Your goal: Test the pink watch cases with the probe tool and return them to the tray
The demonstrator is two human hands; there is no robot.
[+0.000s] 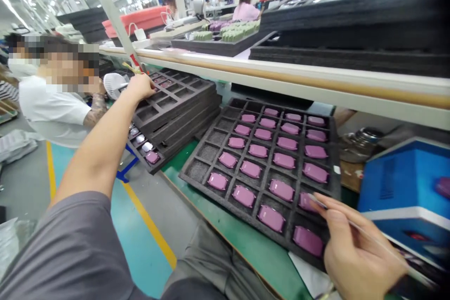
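Note:
My right hand [358, 243] is closed around a slim silver tool that looks like tweezers [321, 204]. The tool's tip reaches over a purple watch-shaped casing in the near right part of a black foam tray [200, 171]. Purple casings [270, 217] lie in most of this tray's compartments, while the leftmost column holds none. My left arm stretches forward, and my left hand [139, 86] is at the top of a stack of black foam trays [183, 108]. Its fingers are curled down at the upper tray; what they grip, if anything, is hidden.
A white-edged shelf [316, 82] crosses above the tray, carrying black foam stacks [344, 23] and a tray of green parts [235, 33]. At the right stands a blue box [404, 187]. A person in white [56, 108] sits at the left near a small white fan [114, 85].

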